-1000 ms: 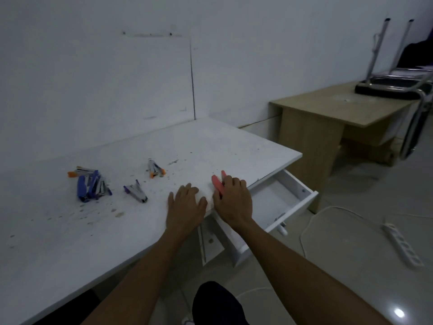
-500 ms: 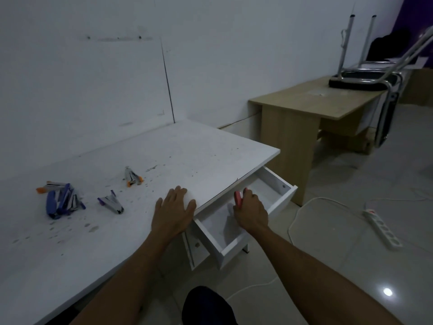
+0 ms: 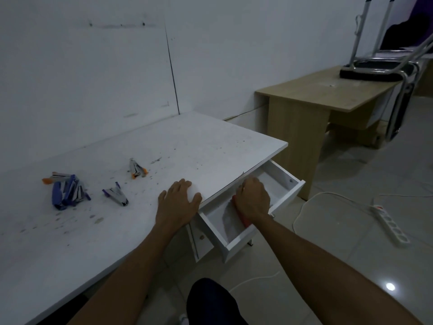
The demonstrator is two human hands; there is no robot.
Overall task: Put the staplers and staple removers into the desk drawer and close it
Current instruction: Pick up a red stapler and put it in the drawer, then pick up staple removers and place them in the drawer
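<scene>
The white desk drawer (image 3: 280,168) stands pulled out at the desk's right front corner. Inside it my right hand (image 3: 253,200) covers a red stapler (image 3: 243,220), whose end shows near the drawer's front wall. My left hand (image 3: 178,202) lies flat on the white desk (image 3: 199,146) near its edge, fingers spread, holding nothing. On the desktop to the left lie a pile of blue and orange staplers (image 3: 65,190), a purple-tipped staple remover (image 3: 116,197) and an orange-tipped staple remover (image 3: 137,170).
A wooden table (image 3: 311,106) with an upturned chair (image 3: 375,71) stands to the right of the desk. On the tiled floor lie a white power strip (image 3: 390,225) and its cable (image 3: 311,200). The wall backs the desk.
My right hand carried the red stapler off the desktop edge and down into the open drawer. My left hand stayed flat on the desk.
</scene>
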